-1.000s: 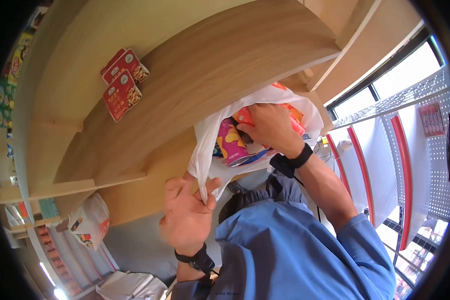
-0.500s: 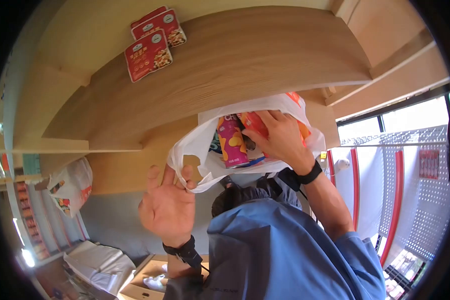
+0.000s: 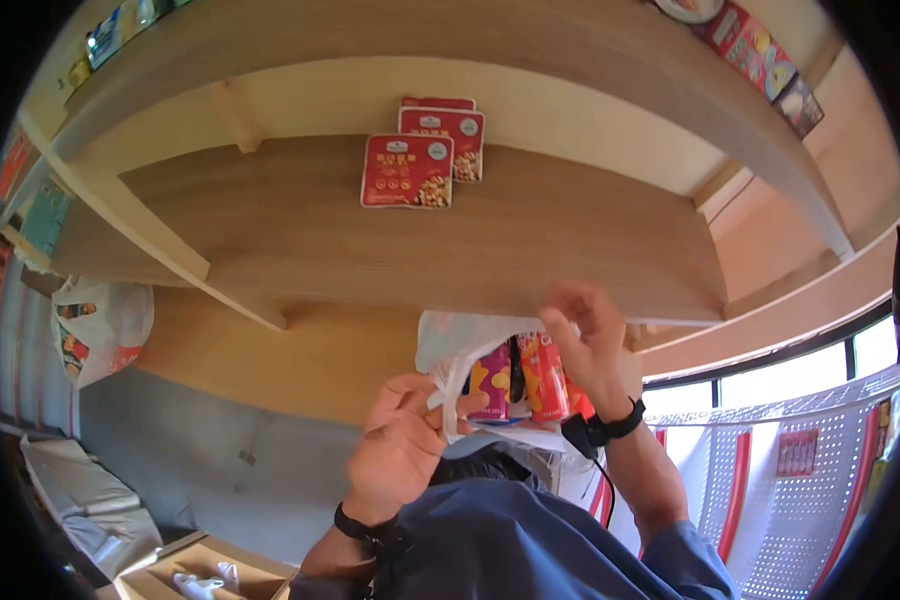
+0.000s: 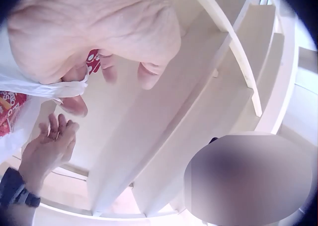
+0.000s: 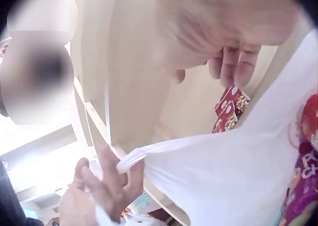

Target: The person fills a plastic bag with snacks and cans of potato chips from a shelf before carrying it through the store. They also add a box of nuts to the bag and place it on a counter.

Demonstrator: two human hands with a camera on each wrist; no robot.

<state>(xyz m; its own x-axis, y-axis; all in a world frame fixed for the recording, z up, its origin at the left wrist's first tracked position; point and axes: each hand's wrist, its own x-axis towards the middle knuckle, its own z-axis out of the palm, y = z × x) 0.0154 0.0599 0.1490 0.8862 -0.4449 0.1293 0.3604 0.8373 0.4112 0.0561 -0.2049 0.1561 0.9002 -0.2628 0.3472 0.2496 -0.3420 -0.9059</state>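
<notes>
Fingers [image 3: 438,402] of the left hand [image 3: 400,455] pinch the white bag [image 3: 450,335] by its handle, holding it just under the shelf's [image 3: 370,250] near edge. The right hand [image 3: 590,345] hovers at its mouth, fingers apart, empty. A firm, level pinch should keep the snack cans [image 3: 515,385] inside.

White bag [image 3: 448,345] of snack cans [image 3: 530,380] in left hand [image 3: 402,455] — red packets [image 3: 420,165] above.

The person wears a blue jacket [image 3: 530,540] whose long sleeves leave the forearms uncovered. A black left strap [image 3: 355,522] circles the wrist below the bare left grip [image 3: 405,450]. A black right strap [image 3: 620,422] below the bare right grip [image 3: 590,345] carries a small black box [image 3: 577,436], with a thin dark cable [image 3: 604,490] running along the forearm.
</notes>
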